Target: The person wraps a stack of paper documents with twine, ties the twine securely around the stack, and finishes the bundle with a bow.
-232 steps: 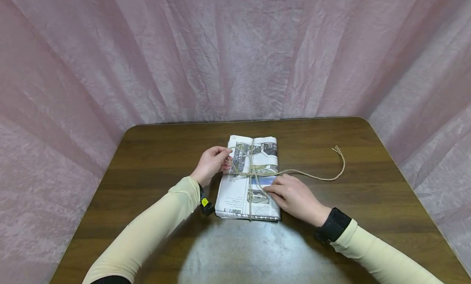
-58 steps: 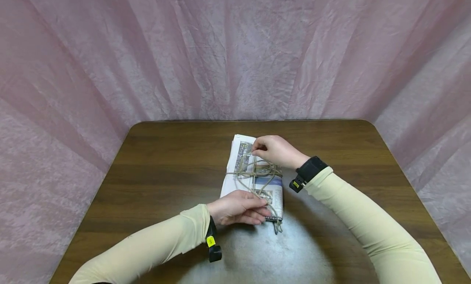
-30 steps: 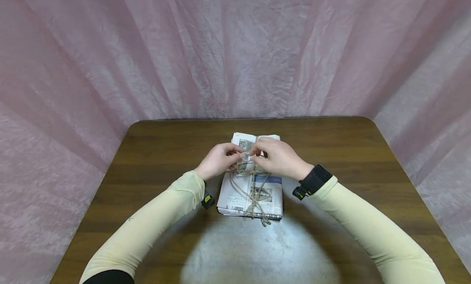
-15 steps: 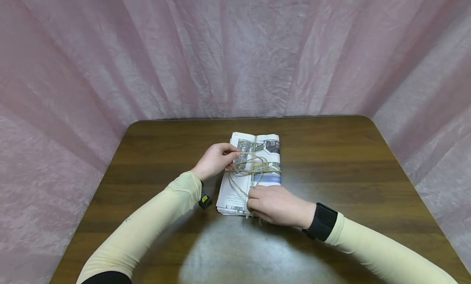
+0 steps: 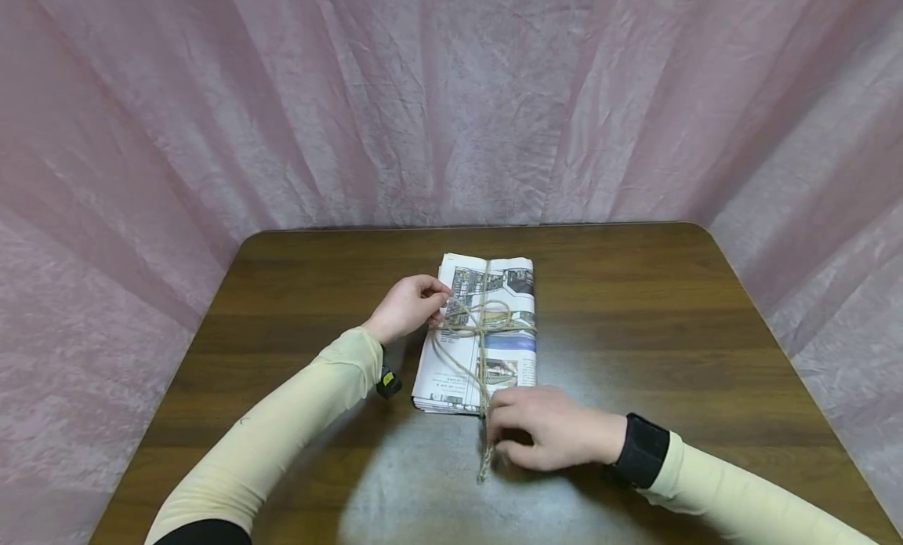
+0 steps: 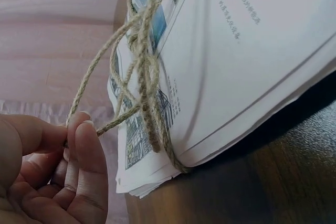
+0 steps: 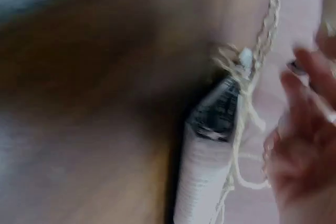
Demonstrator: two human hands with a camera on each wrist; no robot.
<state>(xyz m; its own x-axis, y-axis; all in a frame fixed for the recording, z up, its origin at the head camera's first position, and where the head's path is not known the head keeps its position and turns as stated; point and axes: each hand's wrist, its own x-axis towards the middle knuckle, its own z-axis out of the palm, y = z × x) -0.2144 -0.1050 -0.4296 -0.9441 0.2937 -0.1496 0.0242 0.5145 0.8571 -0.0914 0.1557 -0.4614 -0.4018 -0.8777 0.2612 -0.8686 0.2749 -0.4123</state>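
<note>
A stack of folded newspapers (image 5: 439, 382) lies on the table, bound lengthwise and crosswise with twine (image 5: 483, 350). Loops of the twine sit over the crossing. My left hand (image 5: 404, 308) is at the stack's left edge and pinches a strand between thumb and fingertips; the left wrist view shows this twine (image 6: 143, 77) running taut from the fingers to the knot. Past the near edge hang the twine's frayed ends, with my right hand (image 5: 550, 429) just right of them. Its fingers are loosely bent, and in the blurred right wrist view the hand (image 7: 304, 150) appears apart from the twine.
The wooden table (image 5: 317, 278) has rounded far corners, and light glares on its near middle. Pink curtains (image 5: 451, 106) hang behind it and on both sides. Black bands are strapped on both wrists.
The right hand first worked at the loops beside the left hand, then came down to the near edge. The twine ends now stretch straight toward me. The left hand drew slightly left, still pinching its strand.
</note>
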